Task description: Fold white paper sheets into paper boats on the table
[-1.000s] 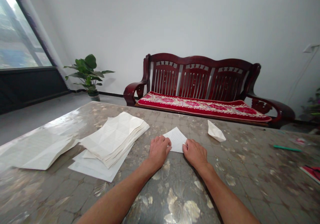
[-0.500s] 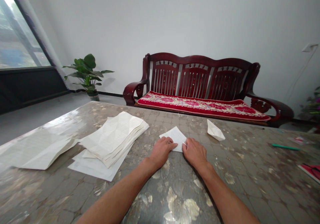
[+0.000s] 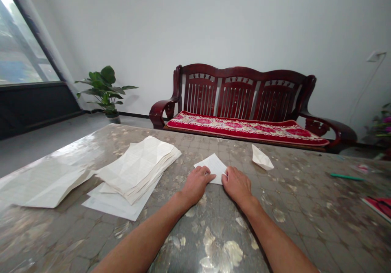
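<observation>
A small folded sheet of white paper [image 3: 214, 164] lies on the patterned tabletop [image 3: 195, 224] in front of me. My left hand [image 3: 198, 181] presses on its left side, fingers curled and thumb pointing inward across the paper. At the right edge, my right hand [image 3: 236, 183] grips the paper with its fingers bent and closed. The undersides of both hands are hidden. A folded paper boat [image 3: 262, 158] rests to the right, beyond my right hand and apart from it.
Left of my hands lies a stack of creased paper sheets [image 3: 137, 167], with a loose folded sheet [image 3: 55, 183] further left. A green pen [image 3: 347, 177] and a red book [image 3: 377, 208] lie at right. Behind the table stand a wooden bench [image 3: 238, 98] and a potted plant [image 3: 106, 90].
The view has shifted very slightly. Both hands stay on the folded paper in nearly the same pose, and nothing else has visibly moved.
</observation>
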### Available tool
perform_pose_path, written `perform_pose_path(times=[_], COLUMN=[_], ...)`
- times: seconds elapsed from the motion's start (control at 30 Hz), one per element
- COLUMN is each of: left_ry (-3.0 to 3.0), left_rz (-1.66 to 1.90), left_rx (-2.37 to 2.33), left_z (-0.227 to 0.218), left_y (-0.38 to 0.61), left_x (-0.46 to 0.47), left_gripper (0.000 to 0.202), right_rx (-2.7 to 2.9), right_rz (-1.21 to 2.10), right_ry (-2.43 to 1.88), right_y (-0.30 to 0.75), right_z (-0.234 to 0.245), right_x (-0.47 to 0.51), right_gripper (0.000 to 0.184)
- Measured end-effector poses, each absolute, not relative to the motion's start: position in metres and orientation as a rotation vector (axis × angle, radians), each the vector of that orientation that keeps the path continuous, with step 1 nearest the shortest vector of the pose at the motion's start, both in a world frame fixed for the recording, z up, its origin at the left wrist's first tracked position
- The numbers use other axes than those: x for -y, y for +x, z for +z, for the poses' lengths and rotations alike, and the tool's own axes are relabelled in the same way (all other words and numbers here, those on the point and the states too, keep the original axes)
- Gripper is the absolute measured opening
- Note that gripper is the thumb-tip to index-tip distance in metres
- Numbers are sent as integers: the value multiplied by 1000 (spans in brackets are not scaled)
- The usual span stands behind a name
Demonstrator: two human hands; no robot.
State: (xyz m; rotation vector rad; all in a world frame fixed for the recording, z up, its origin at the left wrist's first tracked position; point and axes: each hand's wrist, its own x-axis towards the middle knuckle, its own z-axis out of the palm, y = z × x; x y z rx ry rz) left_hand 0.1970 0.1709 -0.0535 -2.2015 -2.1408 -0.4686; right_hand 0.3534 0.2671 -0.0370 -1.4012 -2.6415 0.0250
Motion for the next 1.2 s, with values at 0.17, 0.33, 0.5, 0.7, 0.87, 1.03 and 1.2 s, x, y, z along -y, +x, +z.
perform_pose_path(times=[0.17,0.33,0.5,0.7,0.87,1.03,1.2], left_ry=[-2214,-2227,-2232,-2230,-2266,-2284,-2306], left_rz=[-506,-504,-480,-460,-436,-479,-500], left_rx=[2136,2123,2111,2111,2152,2162,2188], left_z=[-57,-57,-56,-55,-50,-51,-50], left_y=[193,192,194,196,201,206,207], left_x=[-171,-170,-169,-167,-163,-158,-157], left_gripper=[36,37,37,35,31,29,26], right_rx=[2620,2611,2621,2628,2642,2639,2636], right_rz=[10,10,10,0,-15,-28,-22], right_ry=[-1387,-1361,-1303,-1267,-1202,-1167,-1155], right_y=[354,356,358,360,363,366,366], right_z=[-38,-38,-39,-42,-43,-47,-46], right_x=[-269,-272,-277,-283,-289,-294,-295], right_gripper=[17,15,14,14,14,16,15])
